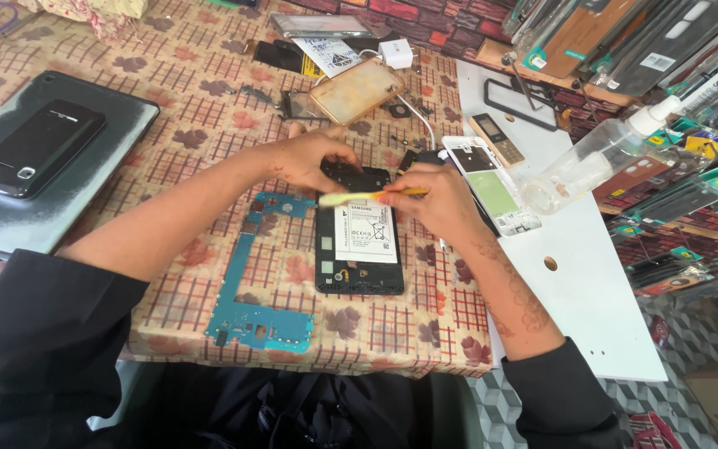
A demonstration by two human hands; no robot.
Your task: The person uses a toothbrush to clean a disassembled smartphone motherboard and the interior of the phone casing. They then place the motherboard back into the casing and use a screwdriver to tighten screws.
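At frame centre, your left hand (313,160) pinches the top edge of the opened black tablet body (359,233) on the surface. Your right hand (440,199) grips a yellow toothbrush (363,198) lying across it.

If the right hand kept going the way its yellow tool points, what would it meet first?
The right hand holds a slim yellow tool pointing left across the opened black tablet. Carried straight on, it would probably first meet the left hand; depth is unclear.
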